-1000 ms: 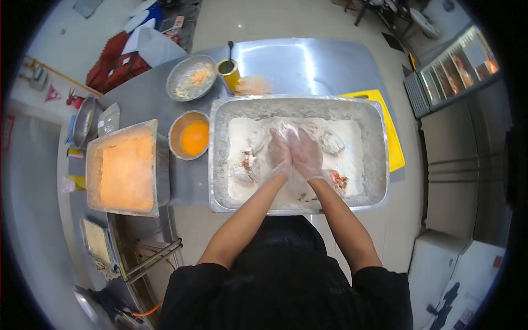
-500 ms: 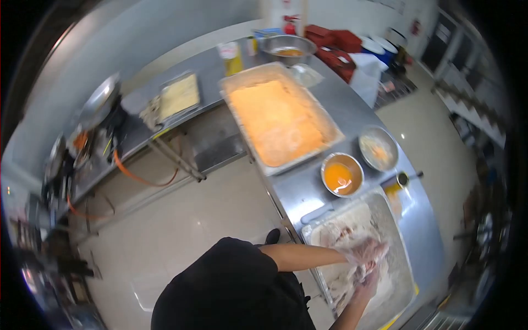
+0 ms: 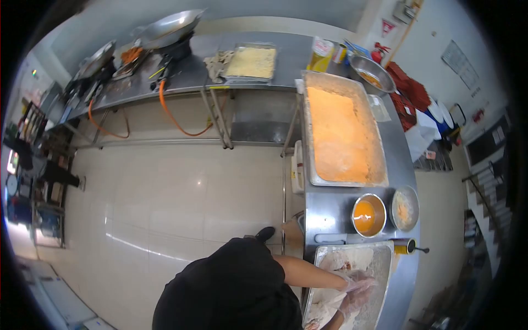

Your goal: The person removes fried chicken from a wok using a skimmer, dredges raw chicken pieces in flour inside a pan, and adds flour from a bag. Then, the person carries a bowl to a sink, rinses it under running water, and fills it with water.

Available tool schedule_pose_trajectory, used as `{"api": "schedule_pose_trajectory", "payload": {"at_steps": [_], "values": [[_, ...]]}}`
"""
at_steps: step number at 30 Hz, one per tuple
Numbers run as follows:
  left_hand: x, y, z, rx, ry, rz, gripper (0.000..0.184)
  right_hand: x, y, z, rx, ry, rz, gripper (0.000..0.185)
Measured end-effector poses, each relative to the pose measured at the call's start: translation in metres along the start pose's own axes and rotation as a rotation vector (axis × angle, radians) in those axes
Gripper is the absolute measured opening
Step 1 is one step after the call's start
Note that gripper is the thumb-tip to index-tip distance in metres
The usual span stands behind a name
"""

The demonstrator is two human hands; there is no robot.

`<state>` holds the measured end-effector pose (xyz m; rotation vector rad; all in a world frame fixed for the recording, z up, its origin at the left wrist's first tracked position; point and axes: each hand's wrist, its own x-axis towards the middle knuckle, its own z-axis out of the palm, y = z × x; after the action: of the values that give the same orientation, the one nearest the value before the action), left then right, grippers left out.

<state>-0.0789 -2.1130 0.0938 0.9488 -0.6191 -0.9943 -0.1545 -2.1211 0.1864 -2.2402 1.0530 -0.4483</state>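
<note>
My left hand (image 3: 358,282), in a clear plastic glove, is over a metal tray (image 3: 391,258) of white flour (image 3: 357,259). My right hand (image 3: 353,302), gloved too, is just below it in view. The two hands press close together, fingers closed in; whatever is between them is hidden. Reddish floured pieces, probably meat (image 3: 345,266), lie in the flour near the tray's far left corner, and more pieces (image 3: 312,324) show at the bottom edge. A steel bowl (image 3: 368,215) of orange-yellow liquid stands just beyond the tray.
A large tray (image 3: 379,159) of orange crumbs lies farther along the steel table. Nearby are a bowl with pale and orange bits (image 3: 405,209), a can (image 3: 404,246) and a grey-handled utensil (image 3: 330,238). Woks (image 3: 170,30) and a yellow-filled tray (image 3: 251,62) occupy the back counter.
The view has swung left, so the table sits farther right and more upright. My hands remain over the flour; the reddish piece seen between them before is now out of sight.
</note>
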Motion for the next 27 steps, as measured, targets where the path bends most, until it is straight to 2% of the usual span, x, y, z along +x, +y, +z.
{"api": "schedule_pose_trajectory", "payload": {"at_steps": [1,3,5,7,8,9,10,11,12,13,14,15,16,18,20,22,24,25,26,27], "values": [[0.0,-0.007,-0.004,-0.077,-0.028,0.022,0.041,-0.003,-0.022,-0.008,-0.211,0.001,-0.041,0.044],[0.004,-0.012,-0.004,-0.418,-0.115,0.139,0.037,0.003,-0.035,-0.013,-0.437,-0.019,-0.09,0.045],[0.005,0.0,-0.005,-0.308,-0.063,0.119,0.039,0.005,-0.027,-0.019,-0.462,-0.07,-0.067,0.046],[-0.006,0.009,0.0,-0.051,0.038,0.032,0.042,0.002,0.039,-0.002,-1.511,0.356,-0.736,0.048],[-0.014,0.02,0.008,0.085,0.072,-0.017,0.044,0.003,0.096,0.006,-1.722,0.348,-0.717,0.055],[-0.018,0.03,0.012,0.219,0.105,-0.066,0.047,0.002,0.157,0.023,-1.381,0.087,-0.398,0.054],[-0.02,0.041,0.018,0.332,0.139,-0.114,0.049,-0.01,0.114,0.016,-0.824,0.063,-0.151,0.052],[-0.021,0.057,0.025,0.406,0.185,-0.162,0.052,-0.022,0.07,0.006,0.017,0.052,0.039,0.049],[-0.023,0.072,0.03,0.444,0.222,-0.199,0.055,-0.034,0.051,0.003,0.695,0.099,0.201,0.047],[-0.026,0.085,0.037,0.459,0.244,-0.232,0.057,-0.047,0.026,0.0,1.133,0.185,0.31,0.045],[-0.025,0.095,0.043,0.461,0.228,-0.252,0.06,-0.048,0.037,-0.003,1.097,0.139,0.437,0.045],[-0.026,0.099,0.05,0.401,0.157,-0.234,0.055,-0.049,0.048,-0.007,1.063,0.089,0.561,0.046],[-0.027,0.108,0.05,0.339,0.096,-0.219,0.049,-0.048,0.04,-0.017,0.842,0.117,0.41,0.04],[-0.016,0.106,0.045,0.519,-0.09,-0.448,0.058,-0.043,0.048,-0.026,0.476,0.209,0.239,0.034],[-0.013,0.127,0.051,0.511,-0.224,-0.627,0.069,-0.052,0.036,-0.044,0.216,0.27,0.256,0.031],[-0.004,0.117,0.036,0.536,-0.191,-0.374,0.076,-0.048,-0.003,-0.082,-0.029,0.206,0.347,0.029],[0.007,0.115,0.014,0.761,-0.221,-0.267,0.081,-0.06,0.038,-0.063,-0.166,0.109,0.182,0.031],[0.008,0.142,0.013,0.934,-0.236,-0.362,0.079,-0.068,0.055,-0.058,-0.237,0.059,0.098,0.032],[0.009,0.169,0.015,1.109,-0.245,-0.453,0.077,-0.081,0.059,-0.062,-0.29,0.312,-0.243,0.027],[0.013,0.163,0.0,1.153,-0.231,-0.381,0.075,-0.078,0.084,-0.052,-0.363,0.266,-0.206,0.032]]}}
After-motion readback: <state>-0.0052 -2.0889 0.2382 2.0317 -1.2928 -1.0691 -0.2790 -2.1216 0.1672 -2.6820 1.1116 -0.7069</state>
